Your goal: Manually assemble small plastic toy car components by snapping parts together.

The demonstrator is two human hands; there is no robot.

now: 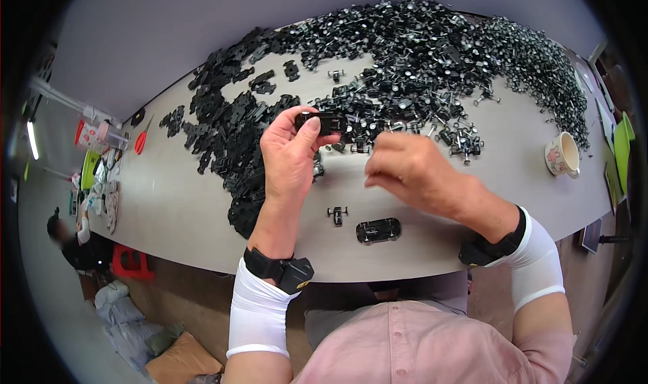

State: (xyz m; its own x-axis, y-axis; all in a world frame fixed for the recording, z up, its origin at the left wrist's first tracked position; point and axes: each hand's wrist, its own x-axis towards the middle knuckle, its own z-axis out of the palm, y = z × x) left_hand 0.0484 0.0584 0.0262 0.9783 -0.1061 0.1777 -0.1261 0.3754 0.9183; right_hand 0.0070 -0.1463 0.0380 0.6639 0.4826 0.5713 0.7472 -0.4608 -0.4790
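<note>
Thumb and fingers of my left hand (290, 156) pinch a black toy car chassis (329, 123), held level above the table in front of the pile. To its right my right hand (422, 173) hovers, apart from the chassis, with its fingers curled in toward the thumb. Whether a small part sits between those fingertips cannot be made out. Below the hands a small black piece with wheels on an axle (337, 215) lies on the table. Beside it rests another dark toy car chassis (379, 231).
A large heap of wheeled axle parts (412, 40) spreads across the back. Black chassis pieces (229, 131) pile up at the left, small metal axles (533, 60) at the right. A mug (561, 156) stands at the right edge; red scissors (141, 141) lie far left.
</note>
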